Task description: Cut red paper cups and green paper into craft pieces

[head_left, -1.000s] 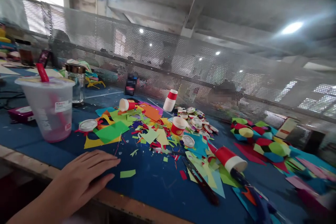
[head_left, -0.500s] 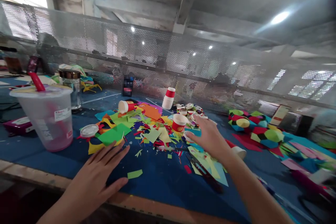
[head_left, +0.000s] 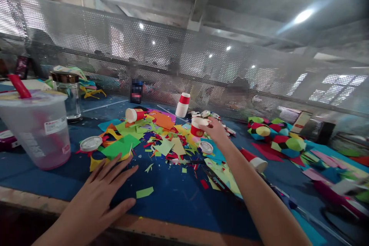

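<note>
My right hand [head_left: 215,128] reaches over the scattered paper and pinches the rim of a small red and white paper cup [head_left: 197,131]. The cup is upright; my fingertips partly cover its right side. Just below it lies a round white lid [head_left: 206,147]. My left hand [head_left: 111,184] is spread flat near the front edge of the table and holds nothing. Close to its fingertips are a green paper sheet [head_left: 121,147] and a small light green scrap [head_left: 144,192].
A large plastic drink cup [head_left: 37,134] with a red straw and a glass jar [head_left: 69,98] stand at left. Stacked paper cups [head_left: 182,105] stand behind. A tipped cup [head_left: 135,115], scissors [head_left: 220,180] and paper balls [head_left: 288,144] lie around. A perforated screen [head_left: 161,57] runs behind.
My right hand has moved from above the lid to the paper cup and taken hold of its rim. My left hand keeps its spread pose. The view has shifted slightly.
</note>
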A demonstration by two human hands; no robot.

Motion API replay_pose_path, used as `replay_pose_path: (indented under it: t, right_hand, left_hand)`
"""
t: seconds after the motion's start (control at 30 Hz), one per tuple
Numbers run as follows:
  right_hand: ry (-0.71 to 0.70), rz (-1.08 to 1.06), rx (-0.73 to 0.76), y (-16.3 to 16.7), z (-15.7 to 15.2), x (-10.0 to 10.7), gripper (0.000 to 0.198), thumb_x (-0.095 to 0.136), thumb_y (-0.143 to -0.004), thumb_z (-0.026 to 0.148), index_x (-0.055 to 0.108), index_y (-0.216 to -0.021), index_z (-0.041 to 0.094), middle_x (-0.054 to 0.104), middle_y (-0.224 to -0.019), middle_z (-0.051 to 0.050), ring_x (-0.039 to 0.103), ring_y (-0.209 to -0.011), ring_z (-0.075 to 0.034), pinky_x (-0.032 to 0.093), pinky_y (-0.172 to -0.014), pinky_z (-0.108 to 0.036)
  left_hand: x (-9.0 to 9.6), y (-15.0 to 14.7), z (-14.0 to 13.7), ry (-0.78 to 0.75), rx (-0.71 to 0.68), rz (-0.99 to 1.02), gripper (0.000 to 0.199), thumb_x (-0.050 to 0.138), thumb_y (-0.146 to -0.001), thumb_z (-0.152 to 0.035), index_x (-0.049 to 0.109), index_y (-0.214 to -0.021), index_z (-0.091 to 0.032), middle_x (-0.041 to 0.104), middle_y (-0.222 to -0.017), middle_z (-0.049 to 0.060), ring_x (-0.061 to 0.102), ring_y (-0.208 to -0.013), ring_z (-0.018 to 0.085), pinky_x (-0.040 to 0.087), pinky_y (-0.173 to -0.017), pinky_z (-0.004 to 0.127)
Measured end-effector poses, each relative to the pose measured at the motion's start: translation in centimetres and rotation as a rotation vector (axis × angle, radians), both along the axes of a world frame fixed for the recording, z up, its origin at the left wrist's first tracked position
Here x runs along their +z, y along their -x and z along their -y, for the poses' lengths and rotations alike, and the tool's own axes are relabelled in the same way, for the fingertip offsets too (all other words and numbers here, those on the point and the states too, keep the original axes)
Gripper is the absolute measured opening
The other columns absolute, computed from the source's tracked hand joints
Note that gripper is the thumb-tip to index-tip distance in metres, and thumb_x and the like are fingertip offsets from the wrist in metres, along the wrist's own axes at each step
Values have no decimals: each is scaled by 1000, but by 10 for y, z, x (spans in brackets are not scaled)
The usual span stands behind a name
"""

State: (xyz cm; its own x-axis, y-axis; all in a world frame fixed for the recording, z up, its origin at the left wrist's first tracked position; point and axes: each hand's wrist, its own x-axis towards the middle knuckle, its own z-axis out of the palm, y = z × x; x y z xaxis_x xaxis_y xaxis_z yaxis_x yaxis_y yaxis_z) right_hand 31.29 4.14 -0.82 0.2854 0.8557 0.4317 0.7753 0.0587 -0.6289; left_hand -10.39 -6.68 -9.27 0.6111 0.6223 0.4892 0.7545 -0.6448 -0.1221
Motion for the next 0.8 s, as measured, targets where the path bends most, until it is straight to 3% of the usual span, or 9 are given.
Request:
replay_pose_path:
  t: [0.27,0.4,0.5,0.63,0.73,0.8]
  right_hand:
    - [-57,12,-197,-34,15,19,37,60,-95,34,56,-128,19,60,-129,-10,63,-107,-25,55,-88,-47]
    - [7,103,-253,-38,27,23,42,62,-94,35,54,-132,20,54,-138,-12,58,-117,-29,50,-95,-52]
    - [103,225,-174,-35,40,29,42,62,-93,35,55,-132,20,54,-138,-11,58,-117,-29,48,-97,-53]
    - [254,430,66,-25,54,34,37,63,-93,33,58,-128,21,55,-138,-11,56,-121,-29,45,-101,-54]
    - [377,558,222,-16,55,29,36,63,-93,32,59,-128,22,54,-140,-10,54,-123,-29,44,-103,-54]
    - [439,622,241,-11,54,22,36,62,-94,32,59,-128,23,52,-142,-10,52,-125,-29,42,-104,-55]
  left_hand:
    - [-2,0,-1,-28,-36,67,71,55,-88,-60,33,-151,-35,41,-155,1,42,-138,35,35,-109,51]
    - [-3,2,-1,-45,-40,64,70,55,-89,-59,32,-150,-35,44,-153,1,44,-136,33,32,-110,50]
    - [-3,1,0,-37,-24,68,69,55,-88,-59,34,-150,-35,46,-151,1,45,-135,34,33,-109,52]
    - [-2,0,0,-27,-9,96,67,57,-87,-60,40,-147,-35,49,-149,1,47,-133,34,32,-111,53]
    - [-3,0,0,1,-1,115,64,56,-88,-58,41,-146,-35,51,-148,1,46,-135,33,30,-113,53]
    - [-4,0,0,12,7,112,65,56,-88,-59,40,-147,-35,50,-148,1,45,-135,33,29,-114,53]
